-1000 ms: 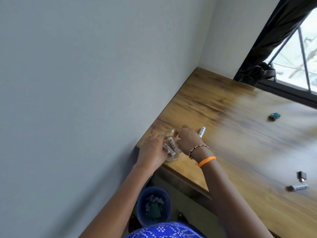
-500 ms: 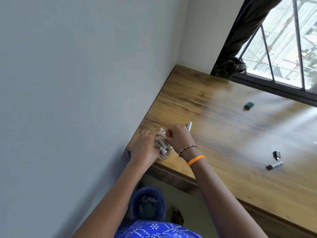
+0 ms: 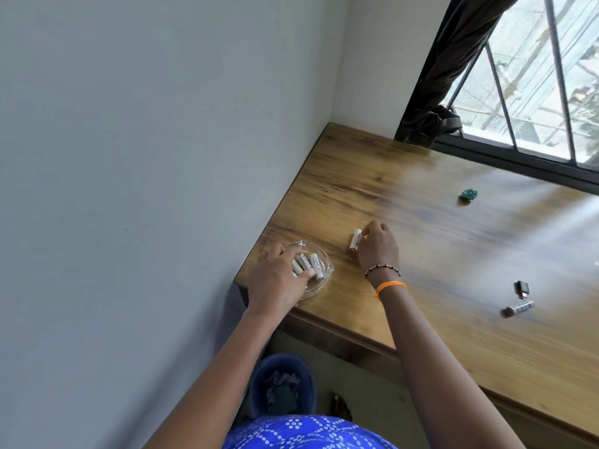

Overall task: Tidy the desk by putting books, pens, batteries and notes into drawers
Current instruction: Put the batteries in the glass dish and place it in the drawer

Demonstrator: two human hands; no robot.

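A plain grey wall is seen along the left side, and the wooden table is set against it. At the table's near left corner a clear glass dish is placed, with several white batteries lying inside it. The dish is gripped by the left hand: the fingers are curled over its far rim by the wall and the thumb is laid across the batteries, so the dish and its contents lie directly under that hand.

Just to the right of the dish, a single white battery is seen lying on the table surface. It is touched at its upper end by the fingertips of the right hand, whose fingers are curled in toward it; whether the battery is actually pinched cannot be told. The battery lies just left of that hand. A beaded bracelet and an orange band are worn on the right wrist.

Farther right, a crumpled teal scrap is seen on the table near the window. Near the right edge another battery lies on the table, well apart from both hands, with a small black object just beside it.

Under the table, a blue bin with crumpled paper inside stands on the floor.
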